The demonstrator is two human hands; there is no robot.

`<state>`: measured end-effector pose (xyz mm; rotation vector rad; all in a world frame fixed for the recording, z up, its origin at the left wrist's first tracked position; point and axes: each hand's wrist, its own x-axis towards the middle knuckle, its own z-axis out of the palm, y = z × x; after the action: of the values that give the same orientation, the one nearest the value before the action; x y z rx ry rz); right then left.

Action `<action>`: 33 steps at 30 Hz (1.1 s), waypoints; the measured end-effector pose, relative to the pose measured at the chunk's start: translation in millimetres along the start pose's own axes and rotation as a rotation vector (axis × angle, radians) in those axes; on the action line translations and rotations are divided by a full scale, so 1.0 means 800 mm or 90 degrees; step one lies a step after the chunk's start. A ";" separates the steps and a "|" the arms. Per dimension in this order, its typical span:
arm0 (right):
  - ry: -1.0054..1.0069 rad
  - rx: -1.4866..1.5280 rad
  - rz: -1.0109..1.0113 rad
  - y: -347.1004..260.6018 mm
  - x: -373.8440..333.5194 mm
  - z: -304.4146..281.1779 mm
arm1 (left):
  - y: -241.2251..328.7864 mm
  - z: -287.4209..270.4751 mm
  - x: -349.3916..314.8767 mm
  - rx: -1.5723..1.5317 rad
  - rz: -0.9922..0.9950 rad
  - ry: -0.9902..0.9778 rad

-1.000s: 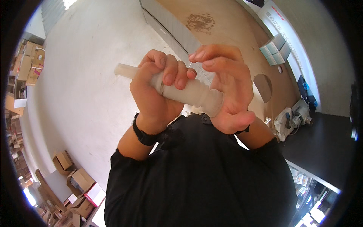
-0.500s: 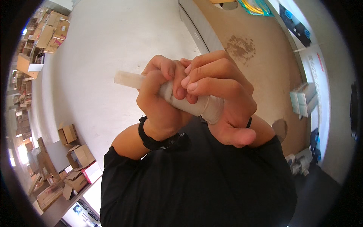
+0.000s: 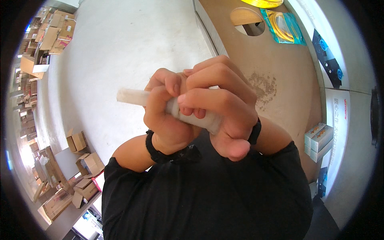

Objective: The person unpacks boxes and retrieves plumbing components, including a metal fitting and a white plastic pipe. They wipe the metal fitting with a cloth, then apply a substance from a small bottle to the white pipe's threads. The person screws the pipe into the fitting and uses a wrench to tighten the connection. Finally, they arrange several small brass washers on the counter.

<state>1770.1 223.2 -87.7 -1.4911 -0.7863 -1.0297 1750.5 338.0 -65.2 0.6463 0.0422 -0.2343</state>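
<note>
Floor [image 3: 120,52]: pale grey, fills the upper left and middle of the view.

Worktop [image 3: 288,92]: brown board at upper right, curved by the lens, with a round cut-out [image 3: 248,17] near its far end and a patch of dust or shavings [image 3: 262,86] near the middle.

Shirt [image 3: 204,200]: black, short-sleeved, fills the lower middle.

Cardboard boxes [image 3: 82,168]: many, brown, stacked along the left rim and scattered at lower left, some with flaps open.

Right hand [image 3: 222,106]: folded over the near end of the tube, fingers curled across the top, thumb below. A black band [image 3: 256,132] sits on its wrist.

Left hand [image 3: 166,116]: wrapped round the middle of the tube, fingers over the top, touching the right hand. A black strap [image 3: 154,150] circles its wrist.

Bag [image 3: 282,26]: teal, flat on the worktop's far end, with yellow contents showing.

Small boxes [image 3: 320,138]: two, white with coloured edges, side by side at the worktop's right edge.

Tube [image 3: 132,97]: whitish, slim, held level in front of the chest, above the floor and well clear of the worktop. Both hands are clamped on it together; only its left end sticks out bare, beyond the left hand.
</note>
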 end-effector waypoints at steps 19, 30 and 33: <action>-0.137 -0.157 0.166 0.278 0.144 0.175 | 0.178 -0.146 0.364 0.149 -0.199 -0.215; 0.028 -0.304 0.426 0.421 0.173 0.123 | 0.146 -0.088 0.616 -0.017 -0.173 -0.151; -0.021 -0.271 0.464 0.467 0.180 0.114 | 0.150 -0.060 0.649 0.072 -0.197 -0.215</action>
<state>2179.9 239.6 -108.6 -1.9490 0.0022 -0.6256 2284.6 354.0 -90.4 0.7037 -0.1983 -0.6462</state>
